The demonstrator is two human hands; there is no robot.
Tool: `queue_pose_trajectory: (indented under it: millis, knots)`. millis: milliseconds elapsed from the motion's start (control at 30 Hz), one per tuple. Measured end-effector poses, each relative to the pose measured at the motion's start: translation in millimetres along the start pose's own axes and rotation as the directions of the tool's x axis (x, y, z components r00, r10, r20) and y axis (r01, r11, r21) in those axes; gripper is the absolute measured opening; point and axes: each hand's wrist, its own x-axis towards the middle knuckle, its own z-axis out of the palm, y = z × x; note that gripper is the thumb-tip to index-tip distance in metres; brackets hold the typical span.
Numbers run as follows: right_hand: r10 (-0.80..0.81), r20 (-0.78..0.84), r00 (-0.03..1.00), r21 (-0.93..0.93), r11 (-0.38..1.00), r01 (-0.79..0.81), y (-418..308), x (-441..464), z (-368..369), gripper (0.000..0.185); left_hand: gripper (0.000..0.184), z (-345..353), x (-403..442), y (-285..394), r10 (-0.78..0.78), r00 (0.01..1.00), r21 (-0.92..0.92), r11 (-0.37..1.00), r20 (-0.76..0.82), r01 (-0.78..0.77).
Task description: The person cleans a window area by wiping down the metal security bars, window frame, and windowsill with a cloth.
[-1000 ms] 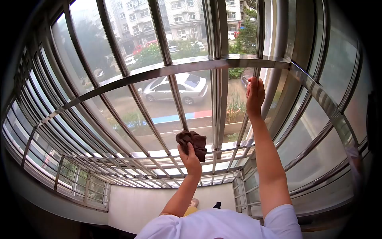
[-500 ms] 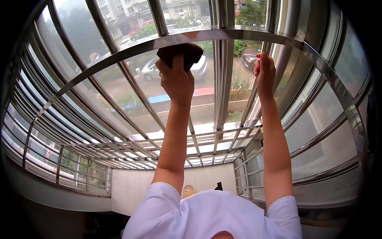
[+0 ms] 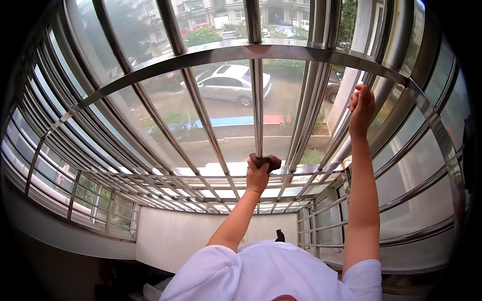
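Note:
My left hand (image 3: 257, 178) is closed on a dark brown cloth (image 3: 268, 162). The cloth is pressed around the lower part of an upright metal bar (image 3: 258, 110), just above a horizontal rail (image 3: 241, 174) of the window grille. Higher up on the right, my right hand (image 3: 362, 111) is closed in a fist around another upright bar (image 3: 370, 78); the palm side of its grip is partly hidden. Both arms reach forward from white sleeves.
A broad curved metal band (image 3: 221, 53) crosses the bars above my left hand. More bars run down both sides. Below is a pale sill panel (image 3: 201, 226), with a small black object (image 3: 280, 235) near my shirt. Outside, a silver car (image 3: 228, 85) stands beyond the glass.
My left hand has moved down with the cloth, from just under the curved band to the bar's lower end. The view has shifted left; my right hand keeps its grip.

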Motion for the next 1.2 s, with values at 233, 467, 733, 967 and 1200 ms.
queue_pose_trajectory:
  millis: [233,467,733,967,1200]
  knots:
    - [0.005,0.007,1.000,-0.010,1.000,-0.005,-0.7,0.1,-0.3,0.039,0.021,-69.0,-16.9,15.1,-0.364,0.928,-0.626,0.707,0.076,0.329]
    - [0.033,-0.048,0.998,-0.023,0.999,-0.034,-8.2,-1.6,5.7,0.041,0.024,-232.2,119.4,57.5,-0.099,0.851,-0.410,0.901,-0.516,-0.144]
    - [0.072,-0.042,0.996,-0.005,0.997,-0.072,-6.6,-2.9,1.7,0.042,0.040,-214.6,218.2,55.4,0.066,0.826,0.102,0.995,-0.560,-0.010]
    - [0.080,-0.045,0.996,-0.006,0.997,-0.080,-9.0,0.4,2.5,0.045,0.043,-173.1,164.3,9.1,0.057,0.897,0.141,0.990,-0.439,0.007]
    - [0.064,-0.008,0.998,-0.019,0.998,-0.065,-10.2,-2.7,-0.3,0.048,0.020,-92.3,18.0,-58.9,-0.081,0.996,0.166,0.982,-0.045,0.088]
